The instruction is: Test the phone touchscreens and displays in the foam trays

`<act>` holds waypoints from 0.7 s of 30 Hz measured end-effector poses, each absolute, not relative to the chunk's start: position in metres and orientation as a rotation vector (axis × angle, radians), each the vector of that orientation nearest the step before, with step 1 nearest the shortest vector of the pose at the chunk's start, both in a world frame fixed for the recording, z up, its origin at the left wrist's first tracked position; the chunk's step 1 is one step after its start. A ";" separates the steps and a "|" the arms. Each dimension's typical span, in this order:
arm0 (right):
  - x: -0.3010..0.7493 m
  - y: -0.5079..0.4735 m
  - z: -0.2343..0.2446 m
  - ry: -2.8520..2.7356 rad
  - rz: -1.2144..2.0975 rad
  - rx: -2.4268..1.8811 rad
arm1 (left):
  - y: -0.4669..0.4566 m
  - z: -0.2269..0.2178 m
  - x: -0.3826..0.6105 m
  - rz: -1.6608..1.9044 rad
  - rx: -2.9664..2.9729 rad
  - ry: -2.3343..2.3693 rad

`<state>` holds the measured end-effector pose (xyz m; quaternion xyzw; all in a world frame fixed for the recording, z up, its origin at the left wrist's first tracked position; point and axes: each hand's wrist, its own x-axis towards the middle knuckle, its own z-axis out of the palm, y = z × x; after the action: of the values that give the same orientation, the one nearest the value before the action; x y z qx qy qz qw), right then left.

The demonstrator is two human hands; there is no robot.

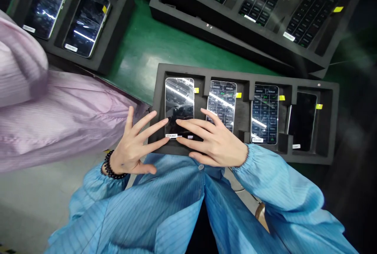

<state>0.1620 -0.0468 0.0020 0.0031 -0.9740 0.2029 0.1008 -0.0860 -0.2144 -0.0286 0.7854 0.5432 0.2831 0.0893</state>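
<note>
A dark-screened smartphone (179,96) lies face up in the leftmost slot of a black foam tray (224,74) in front of me. Over its left edge reach the fingertips of my left hand (135,144), fingers spread, holding nothing. My right hand (216,142) comes in from the right, fingers stretched out and apart, fingertips at the phone's lower part. Whether they touch the glass I cannot tell. Under my right hand, a second phone (220,100) with a lit grid menu is partly covered. Further right sit another lit phone (264,108) and a dark one (303,120).
A foam tray (118,22) with more phones stands at the upper left. Another large tray (229,14) of phones is at the upper right, on the green tabletop (141,49). A person in a pink smock (64,120) is close on my left.
</note>
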 end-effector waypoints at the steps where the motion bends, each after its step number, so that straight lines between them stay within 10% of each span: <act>1: 0.161 -0.048 0.001 -2.893 0.600 0.023 | -0.214 -0.029 -0.087 0.833 2.354 1.594; 21: 0.176 -0.041 0.004 -2.797 0.574 -0.153 | -0.193 -0.023 -0.083 0.997 2.362 1.687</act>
<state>0.1760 -0.0412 0.0035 -0.0529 -0.9685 0.1989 0.1404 -0.0835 -0.1932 -0.0235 0.7690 0.5494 0.3247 0.0363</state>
